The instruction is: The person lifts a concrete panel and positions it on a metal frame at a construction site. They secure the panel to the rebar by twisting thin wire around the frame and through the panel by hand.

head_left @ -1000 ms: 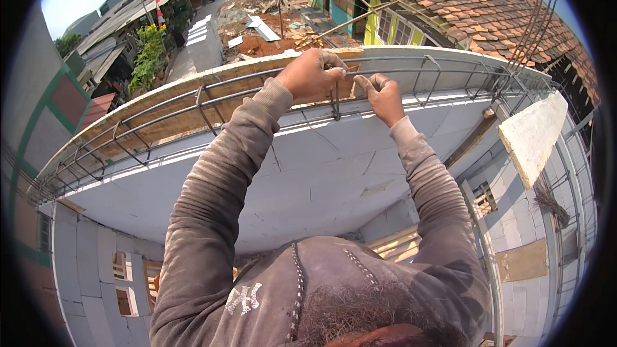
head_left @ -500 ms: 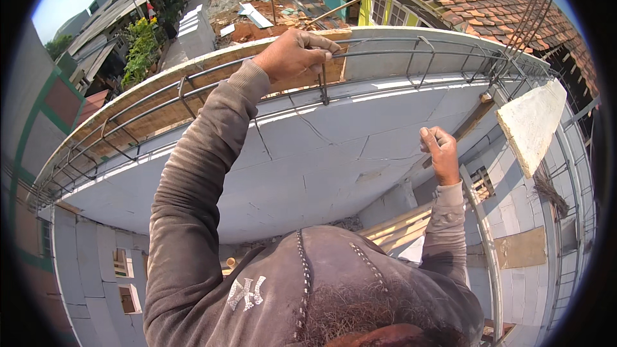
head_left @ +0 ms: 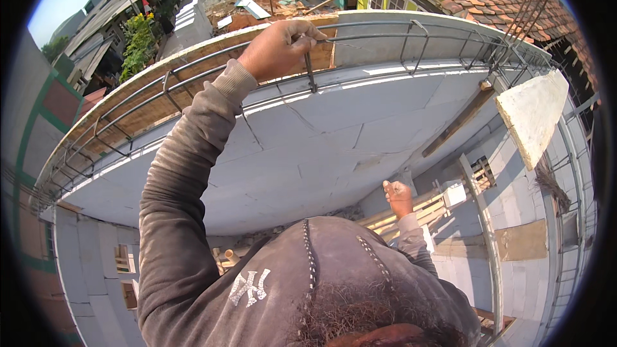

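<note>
Along the top of the wall runs a cage of steel reinforcing bars [head_left: 379, 26] with bent stirrups. My left hand [head_left: 277, 50] is closed at this cage, over a stirrup [head_left: 310, 72]. From its pinched fingertips a thin wire [head_left: 350, 45] sticks out to the right. My right hand [head_left: 400, 198] hangs lower, in front of the grey block wall [head_left: 302, 154] and apart from the bars. Its thumb and fingers are pressed together; whatever they hold is too small to make out.
Boarding [head_left: 222, 51] stands behind the cage. At the right, a pale triangular board [head_left: 532, 115] sits near upright bars, with a bundle of thin wires [head_left: 551, 189] below it. A timber prop [head_left: 459, 119] leans against the wall. Rubble and tiled roofs lie beyond.
My right hand has dropped down and to the left, away from the bars. My left hand has shifted slightly left in view, still at the cage, and the thin wire now shows at its fingertips.
</note>
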`<action>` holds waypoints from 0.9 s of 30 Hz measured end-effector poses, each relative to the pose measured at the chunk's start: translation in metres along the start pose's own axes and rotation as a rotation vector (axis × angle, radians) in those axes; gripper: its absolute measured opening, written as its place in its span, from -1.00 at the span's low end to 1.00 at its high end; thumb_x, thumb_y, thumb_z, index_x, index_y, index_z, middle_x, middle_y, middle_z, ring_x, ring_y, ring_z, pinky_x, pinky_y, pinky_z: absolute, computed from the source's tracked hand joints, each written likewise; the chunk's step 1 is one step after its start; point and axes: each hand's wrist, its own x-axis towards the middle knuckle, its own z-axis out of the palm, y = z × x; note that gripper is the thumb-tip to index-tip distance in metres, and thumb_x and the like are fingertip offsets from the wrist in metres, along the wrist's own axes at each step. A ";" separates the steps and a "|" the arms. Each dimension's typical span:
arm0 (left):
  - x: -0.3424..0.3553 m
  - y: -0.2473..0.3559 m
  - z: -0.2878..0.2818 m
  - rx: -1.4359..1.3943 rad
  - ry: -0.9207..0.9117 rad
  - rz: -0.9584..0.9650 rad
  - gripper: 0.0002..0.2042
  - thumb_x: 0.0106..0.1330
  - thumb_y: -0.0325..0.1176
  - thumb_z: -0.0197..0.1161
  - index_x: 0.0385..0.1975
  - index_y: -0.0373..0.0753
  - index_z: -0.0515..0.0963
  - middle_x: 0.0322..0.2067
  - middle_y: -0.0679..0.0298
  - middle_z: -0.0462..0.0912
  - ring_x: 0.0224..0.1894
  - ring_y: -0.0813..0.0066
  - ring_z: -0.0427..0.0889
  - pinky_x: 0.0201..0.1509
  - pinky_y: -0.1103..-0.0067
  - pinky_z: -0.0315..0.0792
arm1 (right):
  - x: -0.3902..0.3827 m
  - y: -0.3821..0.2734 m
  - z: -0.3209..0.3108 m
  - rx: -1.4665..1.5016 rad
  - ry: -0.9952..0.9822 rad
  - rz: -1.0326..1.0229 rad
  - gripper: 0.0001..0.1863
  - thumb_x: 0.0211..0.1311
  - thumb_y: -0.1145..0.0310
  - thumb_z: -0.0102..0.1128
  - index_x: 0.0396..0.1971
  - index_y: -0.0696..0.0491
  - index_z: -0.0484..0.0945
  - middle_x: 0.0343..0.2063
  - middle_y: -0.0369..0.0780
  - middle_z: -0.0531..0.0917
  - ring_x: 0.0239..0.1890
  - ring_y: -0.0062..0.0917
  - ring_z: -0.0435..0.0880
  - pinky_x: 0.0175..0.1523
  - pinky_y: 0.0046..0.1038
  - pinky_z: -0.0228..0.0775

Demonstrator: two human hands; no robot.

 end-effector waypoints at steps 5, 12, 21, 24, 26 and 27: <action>-0.003 0.006 0.008 0.188 0.108 -0.001 -0.74 0.57 -0.29 0.19 0.04 -0.27 0.72 -0.09 0.13 0.80 -0.06 0.26 0.75 0.09 0.37 0.59 | -0.005 0.047 0.028 -0.083 -0.097 0.100 -0.57 0.43 0.13 0.43 -0.56 0.12 0.62 -0.62 -0.30 0.65 -0.54 -0.64 0.52 -0.36 -0.43 0.41; -0.013 0.001 0.008 0.362 0.201 0.046 -0.70 0.55 -0.16 0.16 0.02 -0.17 0.73 -0.07 0.05 0.79 -0.06 -0.04 0.77 0.04 0.23 0.63 | -0.021 0.069 0.007 -0.080 -0.075 0.215 -0.57 0.45 0.15 0.42 -0.57 0.10 0.58 -0.66 -0.30 0.62 -0.61 -0.64 0.50 -0.45 -0.44 0.36; -0.016 0.002 0.015 0.537 0.394 0.081 -0.54 0.51 -0.04 0.33 0.16 -0.30 0.59 0.05 -0.08 0.60 -0.06 0.01 0.77 -0.03 0.29 0.69 | -0.030 0.103 -0.001 0.000 0.003 0.206 -0.58 0.45 0.19 0.42 -0.58 0.10 0.56 -0.68 -0.32 0.57 -0.62 -0.66 0.47 -0.46 -0.44 0.33; -0.025 0.012 0.020 0.512 0.420 0.029 -0.55 0.47 -0.06 0.38 0.16 -0.28 0.60 0.09 -0.03 0.59 0.04 0.03 0.71 0.08 0.26 0.63 | -0.030 0.116 0.000 0.007 -0.044 0.242 -0.58 0.45 0.19 0.42 -0.57 0.12 0.57 -0.67 -0.32 0.58 -0.61 -0.66 0.48 -0.44 -0.44 0.35; -0.036 0.009 0.022 0.612 0.519 0.143 -0.53 0.44 -0.06 0.42 0.18 -0.25 0.60 0.08 0.01 0.57 0.11 0.03 0.65 0.15 0.22 0.58 | -0.035 0.112 0.001 0.025 -0.062 0.222 -0.64 0.47 0.22 0.42 -0.48 0.06 0.53 -0.65 -0.36 0.50 -0.63 -0.73 0.38 -0.50 -0.54 0.25; -0.045 0.009 0.023 0.723 0.624 0.243 -0.51 0.40 -0.07 0.45 0.21 -0.22 0.59 0.07 0.04 0.56 0.18 0.02 0.59 0.21 0.17 0.52 | -0.036 0.102 0.000 0.089 -0.052 0.253 -0.63 0.48 0.17 0.42 -0.47 0.04 0.51 -0.63 -0.36 0.50 -0.63 -0.71 0.40 -0.51 -0.53 0.26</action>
